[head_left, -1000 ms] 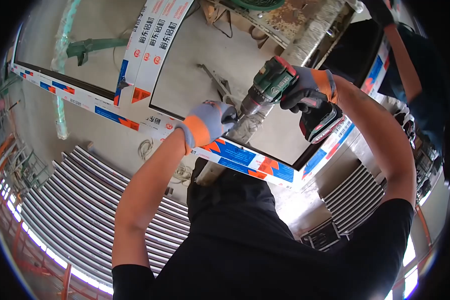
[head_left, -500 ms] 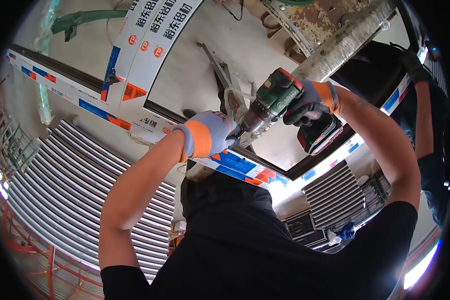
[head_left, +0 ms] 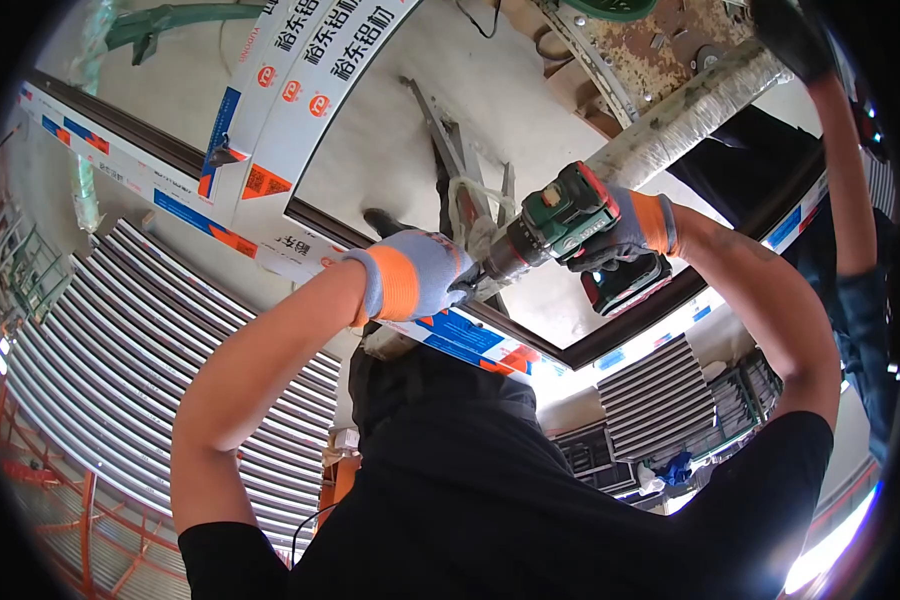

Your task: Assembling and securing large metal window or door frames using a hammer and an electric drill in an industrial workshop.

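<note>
1. I take the film-covered frame (head_left: pixel 460 337) as my landmark; its near bar lies just in front of the torso.
2. The drill (head_left: pixel 567 215) is over the frame's opening, its chuck (head_left: pixel 503 255) angled toward the near bar. I can't tell whether the tip touches.
3. My right hand (head_left: pixel 620 235) is wrapped around the drill's handle, above the battery pack (head_left: pixel 630 283).
4. My left hand (head_left: pixel 420 272) is at the near bar, fingers curled beside the drill's tip; whether they pinch anything, I can't tell.
5. I judge the drill rigid and fairly heavy, weighted toward the battery pack: best held by the handle, fingers clear of the chuck.
6. The frame looks stiff, its film probably slippery; I'd hold its bars.
</note>
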Motion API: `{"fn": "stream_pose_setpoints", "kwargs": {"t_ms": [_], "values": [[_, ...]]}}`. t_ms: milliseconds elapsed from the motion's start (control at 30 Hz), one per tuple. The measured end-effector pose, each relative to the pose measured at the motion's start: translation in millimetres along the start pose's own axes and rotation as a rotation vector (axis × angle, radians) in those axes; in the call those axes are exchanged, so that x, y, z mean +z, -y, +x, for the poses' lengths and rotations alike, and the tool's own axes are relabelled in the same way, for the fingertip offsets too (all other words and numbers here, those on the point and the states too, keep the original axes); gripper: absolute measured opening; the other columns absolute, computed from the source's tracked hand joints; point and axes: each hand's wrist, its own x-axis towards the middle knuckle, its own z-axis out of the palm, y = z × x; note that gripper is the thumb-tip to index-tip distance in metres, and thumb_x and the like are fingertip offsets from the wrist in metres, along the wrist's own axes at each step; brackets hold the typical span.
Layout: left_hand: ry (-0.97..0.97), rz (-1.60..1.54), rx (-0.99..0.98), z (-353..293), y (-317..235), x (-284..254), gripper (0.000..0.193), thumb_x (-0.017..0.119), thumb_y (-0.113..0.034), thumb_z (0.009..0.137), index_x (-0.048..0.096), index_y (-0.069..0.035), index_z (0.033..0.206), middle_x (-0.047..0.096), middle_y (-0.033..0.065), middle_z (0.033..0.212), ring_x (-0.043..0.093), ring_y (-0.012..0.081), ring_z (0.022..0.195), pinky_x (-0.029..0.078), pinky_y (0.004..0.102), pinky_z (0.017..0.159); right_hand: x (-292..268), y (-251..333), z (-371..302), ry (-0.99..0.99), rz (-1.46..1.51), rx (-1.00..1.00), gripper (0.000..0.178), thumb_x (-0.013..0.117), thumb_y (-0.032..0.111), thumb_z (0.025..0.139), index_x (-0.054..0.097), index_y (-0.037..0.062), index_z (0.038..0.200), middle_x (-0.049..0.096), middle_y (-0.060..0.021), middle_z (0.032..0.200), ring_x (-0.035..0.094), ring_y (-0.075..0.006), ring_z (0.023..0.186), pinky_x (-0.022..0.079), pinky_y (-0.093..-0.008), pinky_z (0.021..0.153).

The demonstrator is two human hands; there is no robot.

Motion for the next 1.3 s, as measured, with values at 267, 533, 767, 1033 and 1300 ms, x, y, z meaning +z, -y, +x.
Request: {"fn": "stream_pose_setpoints", "kwargs": {"t_ms": [267, 533, 767, 1033, 1300], "values": [[-0.043, -0.071, 0.026, 5, 6, 3, 0.024, 0.058, -0.023, 0.086, 0.061, -0.002, 0.097, 0.066, 0.02, 0.088, 0.064, 0.0362, 0.087, 0.048, 0.043, 0.082, 4, 15, -6, -0.025, 0.144, 0.001, 0.037, 0.08, 0.004, 0.075, 0.063, 0.0074, 0.108, 0.067, -0.0021, 0.087, 0.06, -0.008, 0.071, 0.051, -0.0258, 0.056], [-0.07, -0.115, 0.06, 7, 11, 8, 0.021, 0.057, -0.02, 0.085, 0.061, -0.003, 0.095, 0.065, 0.0203, 0.086, 0.064, 0.036, 0.085, 0.049, 0.0434, 0.08, 0, 1, 1, -0.018, 0.022, -0.05, 0.04, 0.082, 0.009, 0.071, 0.063, 0.0071, 0.106, 0.067, -0.0012, 0.09, 0.058, -0.008, 0.082, 0.05, -0.0272, 0.075], [-0.07, -0.151, 0.051, 3, 8, 2, 0.025, 0.056, -0.026, 0.09, 0.06, -0.003, 0.098, 0.065, 0.0208, 0.086, 0.063, 0.0362, 0.085, 0.049, 0.0436, 0.079, 3, -2, 2, -0.04, 0.091, -0.022, 0.042, 0.082, 0.009, 0.07, 0.061, 0.0075, 0.106, 0.064, -0.0011, 0.096, 0.057, -0.0086, 0.086, 0.049, -0.0275, 0.078], [-0.123, -0.214, 0.081, 11, 14, 11, 0.028, 0.056, -0.031, 0.092, 0.062, -0.003, 0.094, 0.064, 0.0208, 0.084, 0.062, 0.038, 0.084, 0.048, 0.0447, 0.078, 2, -4, 3, -0.045, 0.069, -0.054, 0.04, 0.082, 0.007, 0.069, 0.061, 0.0067, 0.103, 0.064, -0.0024, 0.093, 0.057, -0.0094, 0.085, 0.05, -0.0286, 0.075], [-0.146, -0.216, 0.059, 11, 17, 12, 0.028, 0.059, -0.031, 0.091, 0.063, -0.003, 0.093, 0.064, 0.0206, 0.082, 0.062, 0.0384, 0.082, 0.049, 0.0442, 0.076, 4, -7, 9, -0.067, -0.064, -0.288, 0.041, 0.083, 0.009, 0.067, 0.061, 0.0047, 0.101, 0.065, -0.006, 0.096, 0.058, -0.0123, 0.086, 0.049, -0.0291, 0.077]]}}
